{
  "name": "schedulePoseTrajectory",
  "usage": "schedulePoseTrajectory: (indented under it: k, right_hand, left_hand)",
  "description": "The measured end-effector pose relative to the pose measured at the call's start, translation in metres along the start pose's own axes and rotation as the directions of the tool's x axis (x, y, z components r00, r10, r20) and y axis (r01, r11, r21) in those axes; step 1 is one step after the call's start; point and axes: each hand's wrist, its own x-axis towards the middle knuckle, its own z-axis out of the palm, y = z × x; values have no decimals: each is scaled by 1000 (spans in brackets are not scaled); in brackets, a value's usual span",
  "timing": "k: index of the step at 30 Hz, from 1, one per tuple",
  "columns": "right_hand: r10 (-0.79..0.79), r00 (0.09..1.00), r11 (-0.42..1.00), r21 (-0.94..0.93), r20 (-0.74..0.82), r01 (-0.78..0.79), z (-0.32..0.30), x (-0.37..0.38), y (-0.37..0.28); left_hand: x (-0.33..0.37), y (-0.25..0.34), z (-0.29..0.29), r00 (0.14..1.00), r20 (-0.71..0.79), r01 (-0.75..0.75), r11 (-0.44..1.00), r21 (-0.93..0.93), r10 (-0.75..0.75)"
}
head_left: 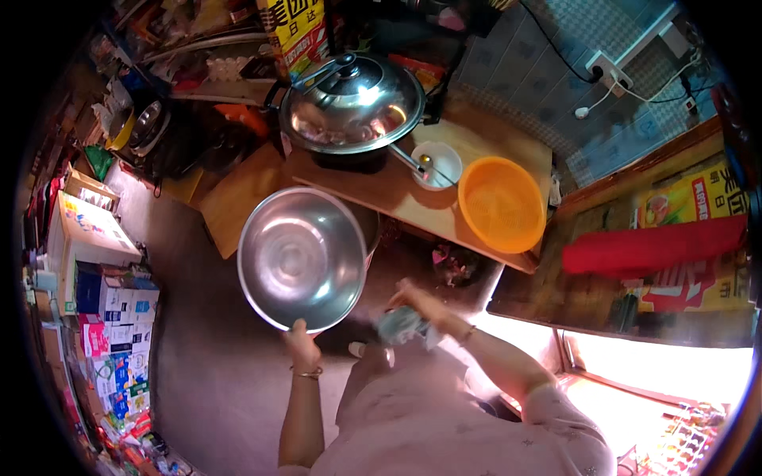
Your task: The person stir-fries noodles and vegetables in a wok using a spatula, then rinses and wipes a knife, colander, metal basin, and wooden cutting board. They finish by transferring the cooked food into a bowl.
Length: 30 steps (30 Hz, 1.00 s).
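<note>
A large shiny metal basin (290, 258) is tilted so that its inside faces up toward me. My left hand (302, 347) grips its near rim, thumb over the edge. To the right of the basin and apart from it is my right hand (425, 308), slightly smeared by motion. Its fingers are bent around a crumpled greyish cloth (403, 326), which hangs below the hand.
Ahead, a wooden table (381, 194) bears a lidded metal wok (353, 107), a white bowl (436, 165) with a ladle, and an orange plastic basin (502, 204). A red roll (655, 244) lies on the wooden surface at right. Stacked boxes (119, 341) line the left.
</note>
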Motion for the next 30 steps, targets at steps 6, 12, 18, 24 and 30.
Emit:
schedulePoseTrajectory:
  k: [6,12,18,24,30]
  right_hand:
    - [-410,822,690,455,-394,563,-163,19,22]
    - [-615,643,601,-799,-457,8,-182,12,32]
    - [-235,571,897,52,-787,440,-41,-3,65]
    - [-181,683,904,154,-708,399,180,71,67]
    - [328,942,705,683,-75,-191,336,222,-63]
  left_hand:
    - [14,-15,-88,984,-50,155,961,-228,-171]
    - [20,40,-109,940,-281,80,927,-366,-192]
    - [88,44,-217,934,-287,58,885,-461,-211]
    - [186,70,-301,961,-224,38,876,-481,-164]
    - [263,163,-341,987,14,155,916,-369,-161]
